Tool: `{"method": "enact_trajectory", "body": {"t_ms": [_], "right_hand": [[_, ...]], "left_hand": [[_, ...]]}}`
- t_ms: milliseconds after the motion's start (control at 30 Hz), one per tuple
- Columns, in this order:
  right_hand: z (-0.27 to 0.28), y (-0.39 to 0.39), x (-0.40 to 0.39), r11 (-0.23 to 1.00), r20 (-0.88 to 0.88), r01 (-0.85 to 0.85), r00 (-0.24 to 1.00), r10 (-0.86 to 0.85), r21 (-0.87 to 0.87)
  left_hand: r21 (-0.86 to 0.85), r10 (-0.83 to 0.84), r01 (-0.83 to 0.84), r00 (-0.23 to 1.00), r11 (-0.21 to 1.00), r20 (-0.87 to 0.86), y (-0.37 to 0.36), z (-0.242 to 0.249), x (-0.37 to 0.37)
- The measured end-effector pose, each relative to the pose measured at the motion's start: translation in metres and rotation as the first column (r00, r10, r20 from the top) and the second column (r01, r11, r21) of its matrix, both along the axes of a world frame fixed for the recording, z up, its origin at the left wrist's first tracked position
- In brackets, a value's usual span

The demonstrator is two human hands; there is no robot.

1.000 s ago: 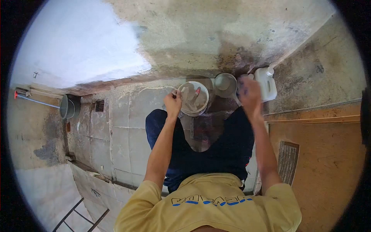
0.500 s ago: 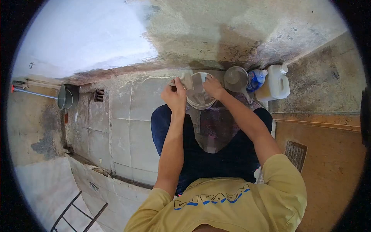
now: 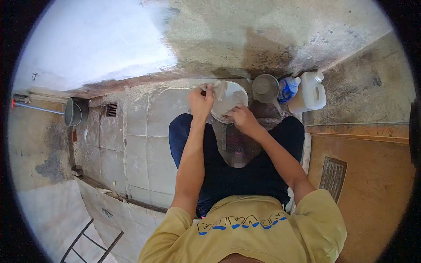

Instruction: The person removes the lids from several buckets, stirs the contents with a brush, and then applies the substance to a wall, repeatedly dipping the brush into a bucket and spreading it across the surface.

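A white bucket stands tilted on the floor between my knees. My right hand grips its near rim. My left hand is closed on a pale rag at the bucket's left edge, pressing it against the rim. What lies inside the bucket is hard to make out.
A grey scoop pot stands just right of the bucket, then a blue bottle and a white jerry can in the wall corner. A metal pail and floor drain lie far left. A wooden door is at right.
My right hand came back from the bottles at the right, passed over the bucket's top and now holds its near rim. The bucket has tipped; my left hand keeps the rag.
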State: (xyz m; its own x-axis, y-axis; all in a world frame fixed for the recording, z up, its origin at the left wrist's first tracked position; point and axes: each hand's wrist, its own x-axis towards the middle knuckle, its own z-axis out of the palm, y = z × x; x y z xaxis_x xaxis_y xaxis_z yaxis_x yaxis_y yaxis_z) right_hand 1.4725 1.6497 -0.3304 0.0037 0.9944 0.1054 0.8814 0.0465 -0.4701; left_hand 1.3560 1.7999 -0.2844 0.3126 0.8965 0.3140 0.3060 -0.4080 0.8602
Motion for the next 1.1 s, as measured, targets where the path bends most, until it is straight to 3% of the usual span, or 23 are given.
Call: {"method": "enact_trajectory", "body": {"t_ms": [33, 67, 100, 133, 167, 200, 233, 333, 500, 567, 600, 667, 700, 733, 800, 867, 900, 967, 1100], "right_hand": [[0.004, -0.010, 0.005, 0.995, -0.150, 0.072, 0.987, -0.061, 0.064], [0.006, -0.020, 0.009, 0.995, -0.146, 0.077, 0.987, -0.067, 0.065], [0.007, -0.030, 0.013, 0.973, -0.450, 0.227, 0.865, -0.222, -0.044], [0.009, -0.040, 0.016, 0.923, -0.686, 0.333, 0.627, -0.369, -0.193], [0.012, -0.049, 0.020, 0.918, -0.683, 0.345, 0.623, -0.382, -0.198], [0.018, -0.058, 0.024, 0.907, -0.894, 0.299, 0.249, -0.373, -0.296], [0.022, -0.066, 0.028, 0.908, -0.929, 0.220, -0.178, -0.323, -0.358], [0.029, -0.082, 0.030, 0.947, -0.952, 0.201, -0.226, -0.204, -0.251], [0.068, -0.103, 0.032, 0.951, -0.967, 0.270, -0.240, -0.087, -0.152], [0.085, -0.115, 0.036, 0.898, -0.974, 0.396, 0.032, -0.223, -0.193], [0.090, -0.123, 0.040, 0.891, -0.975, 0.415, 0.039, -0.221, -0.185], [0.102, -0.147, 0.050, 0.750, -0.850, 0.661, 0.412, -0.329, 0.029], [0.115, -0.161, 0.059, 0.680, -0.785, 0.728, 0.472, -0.401, 0.091], [0.136, -0.175, 0.063, 0.570, -0.814, 0.816, 0.395, -0.426, 0.098], [0.159, -0.208, 0.082, 0.328, -0.793, 0.882, 0.454, -0.405, 0.338], [0.174, -0.244, 0.105, 0.052, -0.487, 0.782, 0.436, -0.756, 0.621], [0.183, -0.257, 0.115, 0.021, -0.485, 0.774, 0.417, -0.769, 0.633], [0.202, -0.280, 0.139, -0.047, -0.066, 0.610, 0.009, -0.998, 0.791], [0.197, -0.282, 0.178, -0.084, -0.092, 0.634, -0.021, -0.996, 0.769]], "left_hand": [[-0.053, -0.136, 0.133, 0.989, 0.990, -0.063, 0.000, -0.005, 0.000], [-0.053, -0.142, 0.139, 0.988, 0.989, -0.059, 0.003, -0.013, 0.003], [-0.063, -0.247, 0.239, 0.944, 0.969, -0.220, 0.007, -0.029, 0.006], [-0.091, -0.345, 0.336, 0.861, 0.937, -0.373, 0.008, -0.039, 0.009], [-0.096, -0.359, 0.349, 0.857, 0.932, -0.369, 0.009, -0.050, 0.012], [-0.135, -0.425, 0.410, 0.787, 0.902, -0.446, 0.009, -0.056, 0.014], [-0.177, -0.484, 0.466, 0.705, 0.867, -0.518, 0.010, -0.065, 0.017], [-0.114, -0.546, 0.597, 0.619, 0.794, -0.564, 0.017, -0.089, 0.030], [-0.195, -0.549, 0.614, 0.463, 0.765, -0.696, 0.008, -0.089, 0.048], [-0.188, -0.519, 0.608, 0.431, 0.772, -0.739, 0.006, -0.090, 0.053], [-0.183, -0.516, 0.617, 0.417, 0.765, -0.749, 0.010, -0.106, 0.058], [-0.168, -0.521, 0.650, 0.400, 0.742, -0.755, 0.014, -0.109, 0.069], [-0.194, -0.520, 0.635, 0.377, 0.748, -0.766, 0.012, -0.106, 0.071], [-0.219, -0.519, 0.621, 0.354, 0.753, -0.778, 0.014, -0.111, 0.071], [-0.133, -0.448, 0.624, 0.380, 0.770, -0.810, 0.020, -0.132, 0.074], [-0.205, -0.489, 0.648, 0.294, 0.734, -0.821, 0.024, -0.137, 0.079], [-0.199, -0.475, 0.643, 0.289, 0.739, -0.831, 0.018, -0.121, 0.078], [-0.197, -0.461, 0.639, 0.277, 0.744, -0.843, 0.014, -0.112, 0.079], [-0.140, -0.426, 0.666, 0.289, 0.733, -0.858, 0.019, -0.143, 0.080]]}}
